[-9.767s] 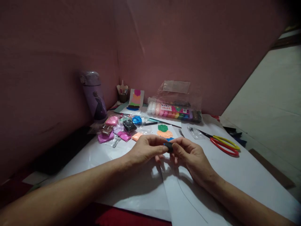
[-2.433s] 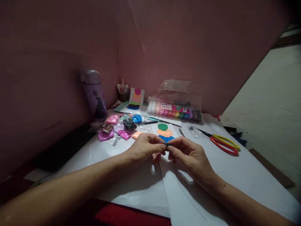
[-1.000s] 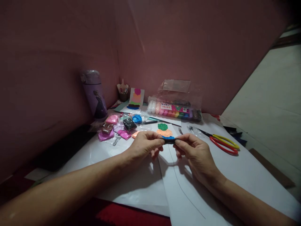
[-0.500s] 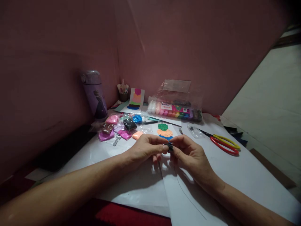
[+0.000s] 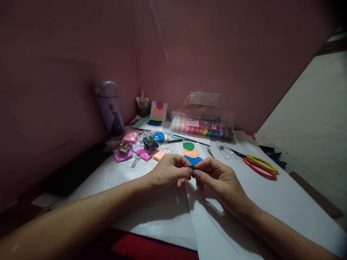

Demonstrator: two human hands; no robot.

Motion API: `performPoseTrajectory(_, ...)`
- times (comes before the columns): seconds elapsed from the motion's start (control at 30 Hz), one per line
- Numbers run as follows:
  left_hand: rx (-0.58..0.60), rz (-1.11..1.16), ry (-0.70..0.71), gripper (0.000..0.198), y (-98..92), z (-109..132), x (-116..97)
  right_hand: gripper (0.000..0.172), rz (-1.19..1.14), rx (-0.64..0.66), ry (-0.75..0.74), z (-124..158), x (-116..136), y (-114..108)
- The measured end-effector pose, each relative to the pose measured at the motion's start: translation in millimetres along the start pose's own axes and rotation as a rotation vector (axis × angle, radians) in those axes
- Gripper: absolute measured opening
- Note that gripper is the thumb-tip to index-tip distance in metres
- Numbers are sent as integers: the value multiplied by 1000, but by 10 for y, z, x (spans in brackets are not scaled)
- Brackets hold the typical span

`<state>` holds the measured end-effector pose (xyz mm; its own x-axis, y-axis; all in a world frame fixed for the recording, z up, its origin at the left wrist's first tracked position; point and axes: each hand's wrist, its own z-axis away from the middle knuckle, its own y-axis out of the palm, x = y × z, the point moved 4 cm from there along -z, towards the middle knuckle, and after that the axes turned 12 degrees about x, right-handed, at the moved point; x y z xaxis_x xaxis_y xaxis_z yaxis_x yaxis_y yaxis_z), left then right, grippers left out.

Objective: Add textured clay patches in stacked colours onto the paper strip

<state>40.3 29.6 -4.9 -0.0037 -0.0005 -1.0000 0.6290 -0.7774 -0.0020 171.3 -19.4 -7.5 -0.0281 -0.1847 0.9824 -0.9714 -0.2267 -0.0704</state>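
Note:
Between the fingertips of both hands is a small lump of black clay [image 5: 192,168], partly hidden by the thumbs. My left hand [image 5: 173,170] pinches it from the left, and my right hand [image 5: 217,174] grips its other side. Just beyond them lies a white card [image 5: 200,147] bearing green clay [image 5: 188,146], peach clay [image 5: 191,153] and blue clay [image 5: 193,160] in textured patches. Left of the card sit plastic packets of coloured clay, among them a black packet [image 5: 150,143] and a blue packet [image 5: 159,136].
A purple bottle [image 5: 110,110] stands at the back left. Behind the card are a clear bag of clay colours [image 5: 202,128] and a propped clay picture [image 5: 157,115]. Scissors [image 5: 261,167] with red and yellow handles and a fork [image 5: 209,152] lie on the right.
The black clay is turned and squeezed between my fingertips and now shows less. My hands stay nearly in place, uncovering slightly more of the blue patch.

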Motion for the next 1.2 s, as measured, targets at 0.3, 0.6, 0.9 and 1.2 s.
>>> performPoseTrajectory(0.3, -172, 175, 110, 15, -118, 16, 14, 19, -155, -250, -25, -45, -75, -202)
performPoseTrajectory(0.6, -1, 133, 43, 29, -42, 24, 10, 19, -93, -137, 3, -33, -88, -121)
performPoseTrajectory(0.9, -7, 63, 0, 23, -2, 37, -36, 16, -9, -25, -48, -5, -14, -30)
performPoseTrajectory(1.2, -5, 22, -7, 14, -15, 4, -3, 11, 69, -12, -59, 5, 11, -8)
